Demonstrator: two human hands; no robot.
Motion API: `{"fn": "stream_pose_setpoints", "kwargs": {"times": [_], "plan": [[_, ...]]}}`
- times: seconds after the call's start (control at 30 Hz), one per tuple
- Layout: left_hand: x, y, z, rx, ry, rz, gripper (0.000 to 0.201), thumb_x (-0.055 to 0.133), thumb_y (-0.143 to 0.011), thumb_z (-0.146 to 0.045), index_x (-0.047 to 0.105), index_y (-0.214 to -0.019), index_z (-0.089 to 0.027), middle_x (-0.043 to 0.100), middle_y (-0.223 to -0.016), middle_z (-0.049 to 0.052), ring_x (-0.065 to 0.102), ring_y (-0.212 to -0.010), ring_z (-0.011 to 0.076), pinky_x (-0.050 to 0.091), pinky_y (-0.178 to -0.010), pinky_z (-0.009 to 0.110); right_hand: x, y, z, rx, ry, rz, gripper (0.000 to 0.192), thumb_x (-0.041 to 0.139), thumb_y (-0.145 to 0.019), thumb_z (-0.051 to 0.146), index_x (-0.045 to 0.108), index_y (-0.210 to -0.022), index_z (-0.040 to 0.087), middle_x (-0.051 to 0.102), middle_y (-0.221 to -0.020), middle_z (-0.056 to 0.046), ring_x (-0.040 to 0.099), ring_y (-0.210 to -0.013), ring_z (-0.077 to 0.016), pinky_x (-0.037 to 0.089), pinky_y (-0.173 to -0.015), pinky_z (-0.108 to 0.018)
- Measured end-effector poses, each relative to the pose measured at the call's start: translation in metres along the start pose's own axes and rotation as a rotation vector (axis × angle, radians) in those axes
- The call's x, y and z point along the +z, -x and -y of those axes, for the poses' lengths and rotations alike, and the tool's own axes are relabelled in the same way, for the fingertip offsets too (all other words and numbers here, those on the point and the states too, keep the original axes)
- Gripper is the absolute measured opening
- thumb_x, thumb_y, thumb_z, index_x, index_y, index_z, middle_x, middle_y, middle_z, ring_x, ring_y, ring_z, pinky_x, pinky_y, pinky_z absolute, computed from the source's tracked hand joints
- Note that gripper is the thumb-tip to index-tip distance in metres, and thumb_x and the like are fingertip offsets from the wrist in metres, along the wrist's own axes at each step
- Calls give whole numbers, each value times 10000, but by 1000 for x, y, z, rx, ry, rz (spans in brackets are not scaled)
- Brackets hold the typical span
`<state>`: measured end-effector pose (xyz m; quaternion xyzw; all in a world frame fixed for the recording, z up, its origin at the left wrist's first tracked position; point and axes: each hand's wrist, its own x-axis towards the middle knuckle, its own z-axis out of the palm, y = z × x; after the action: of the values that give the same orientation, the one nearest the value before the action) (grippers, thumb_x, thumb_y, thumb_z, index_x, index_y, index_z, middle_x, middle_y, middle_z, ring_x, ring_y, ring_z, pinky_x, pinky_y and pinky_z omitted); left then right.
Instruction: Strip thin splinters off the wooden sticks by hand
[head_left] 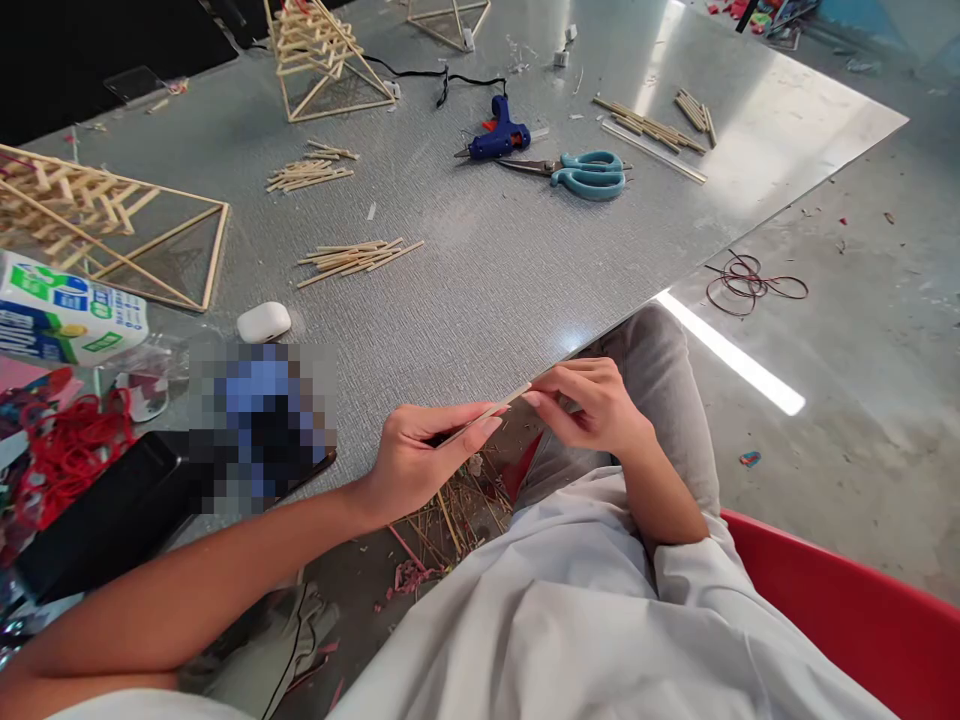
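Observation:
Both my hands hold one thin wooden stick [501, 406] just off the near edge of the grey table [480, 270], above my lap. My left hand [420, 460] pinches its lower left end, and my right hand [592, 405] pinches the upper right end. A loose pile of similar sticks [358, 258] lies on the table ahead. Further back lie a blue glue gun [496, 137] and teal scissors [585, 174].
Stick-frame structures stand at the left [97, 225] and back [319, 55]. A white earbud case [263, 322], a carton [64, 315], red rubber bands [71, 450] and a black phone [112, 515] crowd the near left. More stick piles [649, 125] lie far right. Scraps litter the floor below.

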<state>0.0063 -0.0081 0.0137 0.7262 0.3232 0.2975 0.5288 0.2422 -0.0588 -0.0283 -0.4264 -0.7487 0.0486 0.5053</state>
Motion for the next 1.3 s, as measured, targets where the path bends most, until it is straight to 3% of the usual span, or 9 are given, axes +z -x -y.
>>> {"fn": "stream_pose_setpoints", "kwargs": {"times": [0.1, 0.23, 0.33, 0.47, 0.57, 0.67, 0.93, 1.2, 1.3], "plan": [[0, 0, 0, -3, -5, -4, 209, 777, -939, -244, 916, -1088, -195, 540, -508, -51, 335, -478, 63, 277, -396, 177, 2, 0, 0, -5, 10, -1, 118, 653, -1091, 251, 726, -1015, 197, 737, -704, 20, 598, -546, -83, 443, -562, -230], [0, 0, -1, 1, 1, -2, 214, 783, -934, -241, 910, -1105, -210, 604, -522, -44, 353, -467, 64, 293, -389, 179, 1, 0, 1, 48, -11, -32, 381, 775, -1023, 388, 605, -729, 216, 570, -538, 65, 479, -473, -82, 369, -509, -242], [0, 0, -2, -5, -5, -19, 203, 799, -924, -251, 913, -1089, -216, 664, -552, -33, 403, -465, 72, 329, -385, 183, -3, -2, 3, 71, -19, 60, 449, 685, -1076, 366, 523, -682, 220, 507, -535, 62, 446, -482, -87, 328, -505, -261], [0, 0, -2, -23, -42, -27, 192, 812, -926, -292, 918, -1068, -218, 710, -585, -25, 479, -475, 88, 398, -397, 188, -4, -4, 8, 109, -115, 92, 271, 434, -1130, 211, 647, -964, 186, 608, -666, 29, 561, -568, -103, 414, -558, -243], [0, 0, 0, -13, -47, -25, 194, 819, -922, -296, 919, -1066, -213, 752, -628, -9, 518, -484, 95, 434, -411, 191, 0, -4, 12, 142, -290, 119, 270, 408, -1142, 235, 644, -1245, 156, 682, -756, 12, 655, -652, -108, 510, -636, -227], [1, -1, 1, -1, -43, -55, 157, 854, -883, -278, 929, -993, -195, 793, -687, 19, 557, -508, 107, 470, -436, 200, 7, -4, 14, 125, -377, 85, 188, 526, -1136, 279, 677, -1168, 173, 708, -770, 8, 638, -629, -91, 510, -625, -209], [-2, 1, 1, -28, 39, 2, 240, 811, -953, -349, 914, -1000, -138, 496, -461, -55, 369, -395, 51, 263, -363, 171, 7, -2, 9, 324, -749, -69, 200, 499, -1166, 305, 662, -1164, 188, 673, -725, 23, 594, -582, -79, 501, -564, -180], [-8, 3, 6, -2, 171, 30, 442, 687, -1037, -536, 903, -1013, -152, 486, -420, -48, 390, -358, 69, 382, -403, 197, 3, -1, 5, 347, -786, -110, 204, 533, -1160, 344, 673, -1167, 196, 668, -712, 22, 587, -569, -84, 500, -558, -193], [-9, 3, 6, -11, 204, 38, 500, 660, -1037, -572, 887, -876, -157, 505, -414, -27, 418, -375, 88, 477, -453, 238, 2, 0, 4, 366, -770, -114, 222, 539, -1157, 385, 666, -1157, 203, 658, -701, 27, 579, -557, -87, 499, -552, -200]]}}
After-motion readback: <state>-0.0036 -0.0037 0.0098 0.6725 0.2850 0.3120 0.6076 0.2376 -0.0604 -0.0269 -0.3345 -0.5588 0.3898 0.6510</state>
